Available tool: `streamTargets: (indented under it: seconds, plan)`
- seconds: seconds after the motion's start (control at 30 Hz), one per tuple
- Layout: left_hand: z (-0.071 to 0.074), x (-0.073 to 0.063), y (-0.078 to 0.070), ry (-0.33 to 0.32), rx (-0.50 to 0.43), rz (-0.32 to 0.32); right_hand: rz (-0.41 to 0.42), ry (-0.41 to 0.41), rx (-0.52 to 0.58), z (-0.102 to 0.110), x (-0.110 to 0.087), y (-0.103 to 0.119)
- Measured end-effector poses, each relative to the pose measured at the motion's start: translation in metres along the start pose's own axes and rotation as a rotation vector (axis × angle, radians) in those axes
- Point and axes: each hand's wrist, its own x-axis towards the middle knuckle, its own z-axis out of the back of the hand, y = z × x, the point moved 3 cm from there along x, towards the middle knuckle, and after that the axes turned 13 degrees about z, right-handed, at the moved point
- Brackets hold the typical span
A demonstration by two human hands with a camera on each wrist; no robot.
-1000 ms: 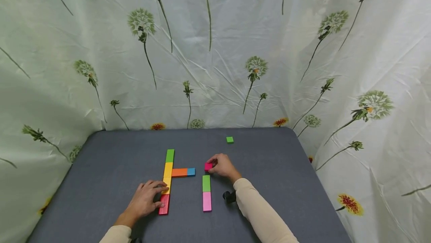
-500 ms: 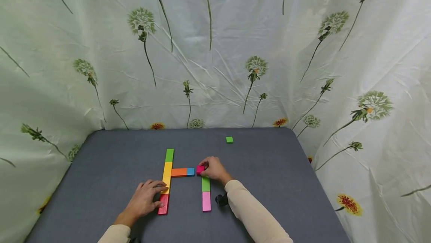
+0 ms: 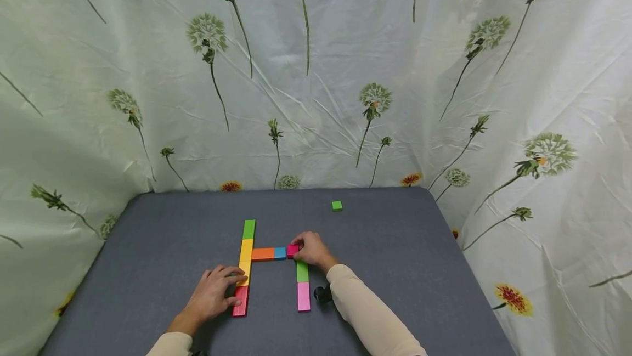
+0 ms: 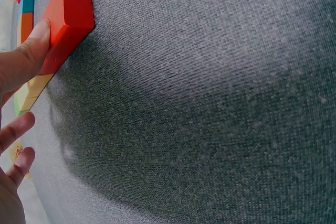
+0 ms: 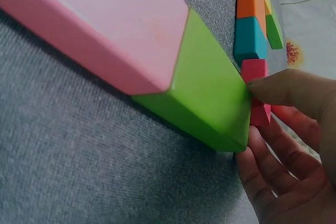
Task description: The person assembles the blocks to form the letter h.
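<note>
My right hand [image 3: 312, 250] pinches a magenta block [image 3: 292, 251] between thumb and fingers. The block stands at the far end of a green block [image 5: 210, 85] and close to a blue block [image 5: 249, 39]. A pink block [image 3: 303, 297] adjoins that green one on the near side. My left hand [image 3: 211, 295] rests with loose fingers on the left column, its thumb [image 4: 32, 51] against a red block [image 4: 65, 22]. Two yellow blocks [image 3: 246, 249] and a green block [image 3: 249, 229] continue this column. An orange block [image 3: 263, 254] joins it to the blue one.
A loose small green block [image 3: 337, 205] lies near the back of the grey cloth-covered table [image 3: 395, 268]. Behind the table hangs a white curtain [image 3: 326, 125] with a dandelion print.
My right hand has carried the magenta block left, from above the right column to beside the blue block. The left hand stays in place on its column.
</note>
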Motion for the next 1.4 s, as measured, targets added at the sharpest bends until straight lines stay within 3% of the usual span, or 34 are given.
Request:
streamTargets:
  seconds: [0.2, 0.93, 1.17, 1.4]
  plan:
    - [0.0, -0.001, 0.001, -0.005, -0.006, -0.002, 0.003, 0.026, -0.01, -0.003, 0.001, 0.001]
    - [-0.002, -0.002, 0.002, -0.017, -0.04, -0.008, 0.02, -0.011, -0.019, -0.008, 0.0, -0.003]
    - [-0.001, -0.002, 0.002, -0.021, -0.034, -0.01, 0.021, -0.01, 0.028, -0.005, -0.001, -0.004]
    - [-0.001, -0.001, 0.001, -0.014, -0.014, 0.002, 0.027, -0.102, 0.078, 0.014, -0.009, -0.022]
